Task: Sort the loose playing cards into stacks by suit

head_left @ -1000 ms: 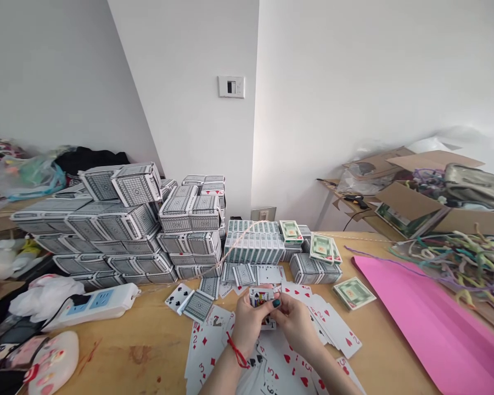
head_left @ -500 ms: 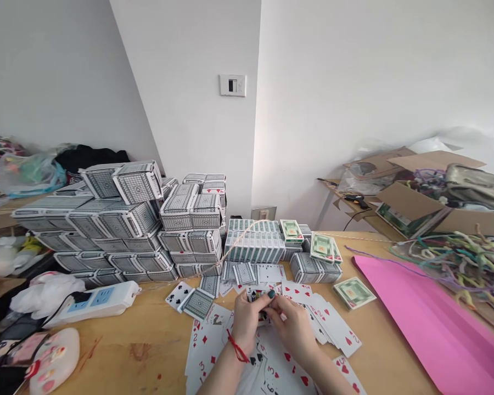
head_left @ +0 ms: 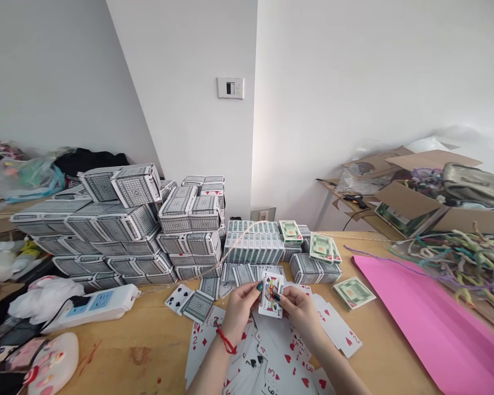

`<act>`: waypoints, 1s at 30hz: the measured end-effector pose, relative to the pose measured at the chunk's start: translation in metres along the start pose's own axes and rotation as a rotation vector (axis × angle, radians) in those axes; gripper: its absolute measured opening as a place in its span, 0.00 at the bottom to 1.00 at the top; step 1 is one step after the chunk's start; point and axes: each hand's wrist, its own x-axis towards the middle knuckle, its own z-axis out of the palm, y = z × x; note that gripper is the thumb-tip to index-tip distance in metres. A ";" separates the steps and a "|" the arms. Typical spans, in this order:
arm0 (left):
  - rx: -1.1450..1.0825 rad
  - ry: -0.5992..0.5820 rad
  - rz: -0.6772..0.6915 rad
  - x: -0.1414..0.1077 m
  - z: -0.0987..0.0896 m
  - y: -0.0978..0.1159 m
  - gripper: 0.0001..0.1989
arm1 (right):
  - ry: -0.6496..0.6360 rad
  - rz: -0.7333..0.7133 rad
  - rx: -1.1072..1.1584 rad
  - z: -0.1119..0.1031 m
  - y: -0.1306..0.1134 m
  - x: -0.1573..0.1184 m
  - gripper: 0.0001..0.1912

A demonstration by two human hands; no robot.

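Between my two hands is a jack of spades playing card [head_left: 270, 296], its face turned toward me; whether other cards lie behind it I cannot tell. My left hand [head_left: 242, 308] pinches the card's left edge, and a red string bracelet circles that wrist. On the other side, my right hand [head_left: 299, 314] grips the card's right edge with the thumb across its face. Beneath both hands spread many loose face-up cards [head_left: 278, 351], hearts, diamonds and spades among them. A few face-down cards [head_left: 198, 305] lie just left of the spread.
Grey-patterned blocks made of cards [head_left: 107, 219] are stacked high at the back left. A row of card boxes [head_left: 253, 241] and several green card packs [head_left: 354, 292] stand behind and right. Pink sheet [head_left: 428, 323] lies right; a white power strip [head_left: 94, 306] lies left.
My hands have moved slightly apart, and the jack, mostly covered by my fingers before, now shows its whole face upright between them.
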 end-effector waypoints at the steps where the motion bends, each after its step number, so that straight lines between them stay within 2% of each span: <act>1: 0.076 0.023 0.017 0.001 -0.001 0.000 0.14 | -0.009 0.006 -0.001 0.000 0.000 0.000 0.20; 7: 0.408 0.074 0.214 -0.001 -0.002 -0.004 0.10 | -0.027 0.011 -0.063 0.005 -0.002 -0.003 0.20; 12: 0.498 0.044 0.293 -0.004 0.000 -0.005 0.09 | -0.037 -0.005 -0.091 0.005 -0.004 -0.004 0.20; 18: 0.519 -0.007 0.276 -0.004 0.000 -0.006 0.09 | -0.058 0.047 0.131 0.002 -0.006 -0.004 0.19; 24: 0.463 -0.062 0.262 -0.004 -0.003 -0.004 0.07 | -0.048 0.043 0.131 0.001 -0.011 -0.006 0.18; 30: 0.297 -0.120 0.135 -0.004 -0.004 -0.003 0.05 | -0.032 0.059 0.096 -0.002 -0.019 -0.008 0.16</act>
